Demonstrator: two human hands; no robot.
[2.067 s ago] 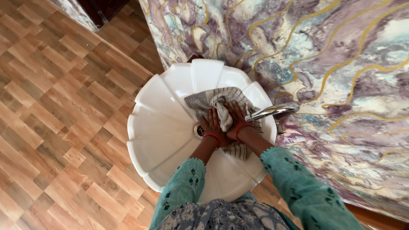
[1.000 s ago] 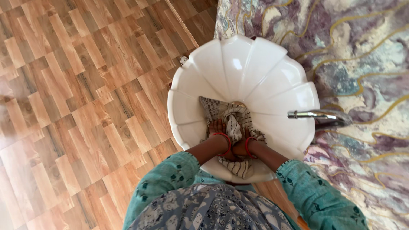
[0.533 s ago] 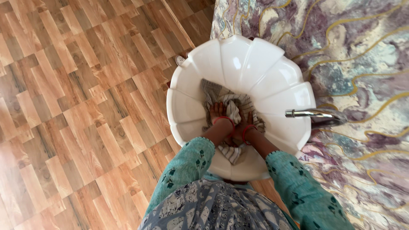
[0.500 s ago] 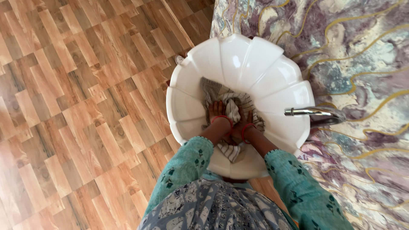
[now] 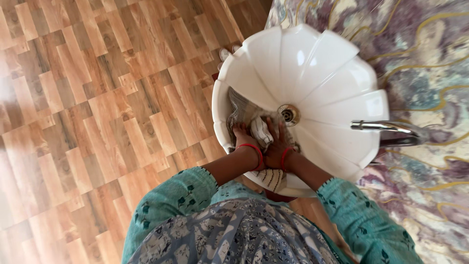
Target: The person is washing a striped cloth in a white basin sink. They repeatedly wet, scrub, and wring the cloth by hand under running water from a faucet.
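Drain [image 5: 288, 114] newly uncovered, striped cloth [image 5: 246, 117] perhaps bunched under both hands.

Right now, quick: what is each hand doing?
Left hand: pressed flat on the striped cloth in the white basin, fingers open.
Right hand: flat on the same cloth, fingers open.
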